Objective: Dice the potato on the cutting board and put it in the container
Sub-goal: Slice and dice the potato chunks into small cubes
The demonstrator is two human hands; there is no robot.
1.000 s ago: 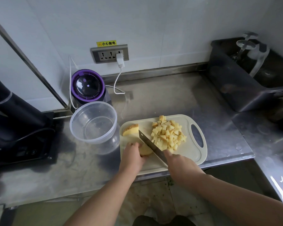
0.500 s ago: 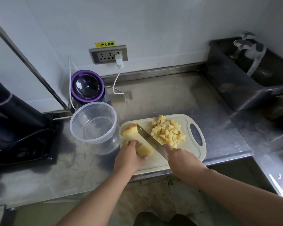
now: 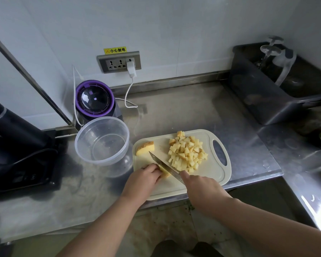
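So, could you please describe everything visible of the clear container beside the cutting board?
The container is a round, deep tub of clear plastic with a thickened rim and no lid. It stands upright on the steel counter, just left of the cutting board and in front of a purple-lidded appliance. It is empty. Whether its wall touches the board cannot be told. Neither the left hand nor the right hand touches it.

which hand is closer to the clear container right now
Left. The left hand grips a potato piece just right of the clear container. The right hand holds the knife farther right, beyond the left hand.
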